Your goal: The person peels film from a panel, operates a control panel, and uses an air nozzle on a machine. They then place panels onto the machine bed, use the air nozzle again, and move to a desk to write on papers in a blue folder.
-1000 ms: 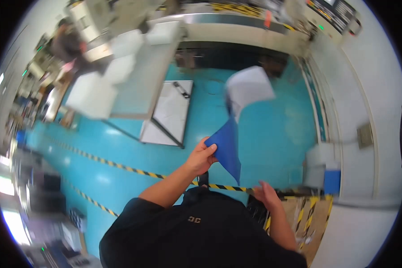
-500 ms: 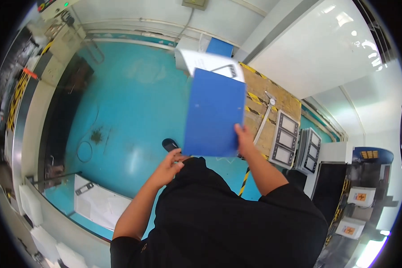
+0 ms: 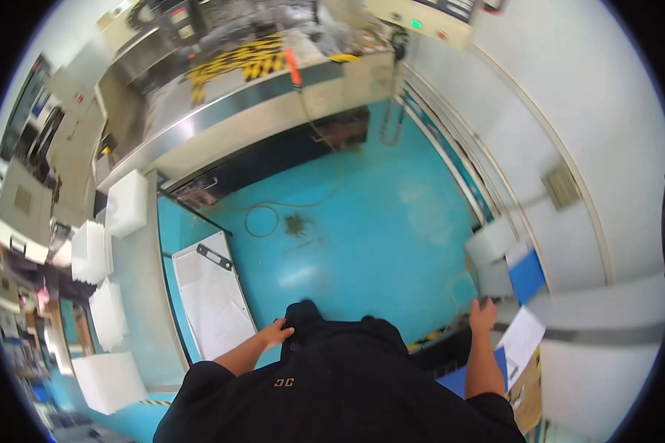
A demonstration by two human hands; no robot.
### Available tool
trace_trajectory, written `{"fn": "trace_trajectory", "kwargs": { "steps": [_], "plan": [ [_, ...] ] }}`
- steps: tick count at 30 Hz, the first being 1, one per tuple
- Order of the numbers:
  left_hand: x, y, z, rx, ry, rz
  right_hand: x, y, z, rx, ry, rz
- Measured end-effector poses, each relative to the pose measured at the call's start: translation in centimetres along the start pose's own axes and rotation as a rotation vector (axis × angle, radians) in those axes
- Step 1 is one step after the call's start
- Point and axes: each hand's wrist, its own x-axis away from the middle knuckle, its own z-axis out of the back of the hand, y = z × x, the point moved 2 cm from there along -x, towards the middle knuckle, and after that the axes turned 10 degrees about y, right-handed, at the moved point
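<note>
My left hand [image 3: 276, 334] is beside the front of my black clothing, fingers loosely apart and holding nothing I can see. On the right, my right hand [image 3: 483, 316] reaches forward with curled fingers. A small dark thing shows at its fingertips, too blurred to name. Under my right forearm lies a blue folder [image 3: 457, 383], partly hidden by the arm. A white printed sheet [image 3: 523, 336] sticks out beside it, over the brown bench top [image 3: 527, 402].
A white panel [image 3: 210, 303] stands at the left below a long worktable [image 3: 144, 295] with white foam-like blocks [image 3: 111, 387] along it. Ahead, a machine bench [image 3: 273, 122] carries yellow-black tape. A thin cable loop [image 3: 261, 221] lies on the turquoise floor [image 3: 377, 258].
The view has swung left. The blue folder, held in my right hand before, now lies under my right forearm, out of its grip. My right hand has moved forward.
</note>
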Motion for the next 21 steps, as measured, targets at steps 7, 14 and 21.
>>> {"fn": "trace_trajectory", "kwargs": {
  "steps": [7, 14, 21],
  "plan": [
    [-5.3, 2.3, 12.0, 0.656, -0.198, 0.367, -16.5, -61.1, -3.1, -0.593, 0.07, 0.887],
    [-12.8, -2.2, 32.6, 0.263, 0.143, 0.052, -22.7, -94.1, -7.7, -0.159, 0.003, 0.866],
    [-13.1, 1.5, 46.4, 0.595, 0.382, -0.034, -33.3, -102.9, -13.2, -0.665, -0.299, 0.718]
  ]
}}
